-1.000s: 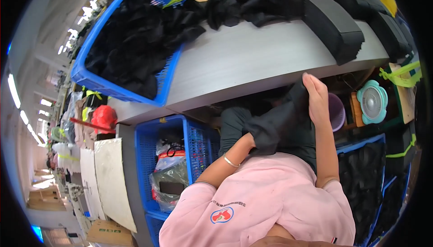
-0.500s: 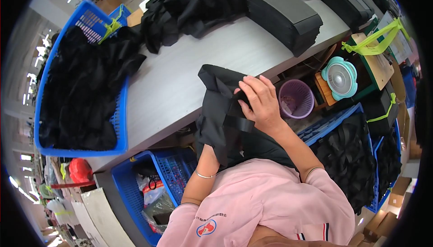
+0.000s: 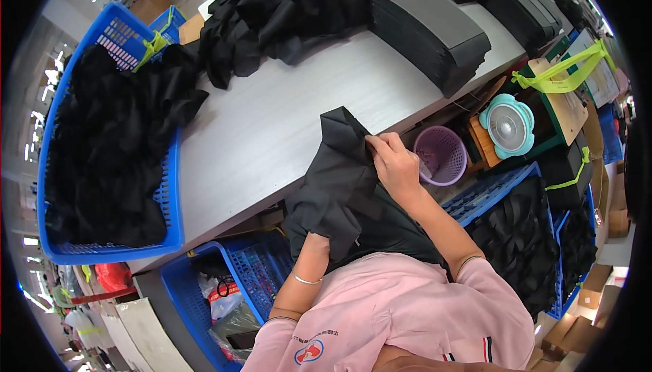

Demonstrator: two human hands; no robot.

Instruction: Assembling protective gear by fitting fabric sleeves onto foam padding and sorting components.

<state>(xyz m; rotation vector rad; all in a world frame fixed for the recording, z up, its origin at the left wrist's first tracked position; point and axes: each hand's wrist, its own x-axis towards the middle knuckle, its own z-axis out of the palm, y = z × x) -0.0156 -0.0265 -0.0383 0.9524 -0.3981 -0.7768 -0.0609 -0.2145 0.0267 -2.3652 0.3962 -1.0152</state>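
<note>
A black fabric bag [image 3: 334,185] is held over my lap, in front of the table edge. My left hand reaches up inside it; only the wrist [image 3: 315,248] with a bangle shows, and its fingers are hidden by the cloth. My right hand [image 3: 397,168] pinches the bag's right edge near the top, thumb and fingers pressed together. The bag's upper corner stands up, folded and pointed, over the table's front edge.
On the pale table [image 3: 272,114] lie a heap of black cloth pieces [image 3: 285,19] and a neat black stack [image 3: 428,26]. A blue crate [image 3: 178,202] full of black cloth stands at left. Below right are a purple basket [image 3: 441,161] and a blue crate [image 3: 485,195].
My right hand has gone from spread fingers over the bag to a pinch on its edge. The bag has turned and its top has shifted to the right; my left hand stays inside.
</note>
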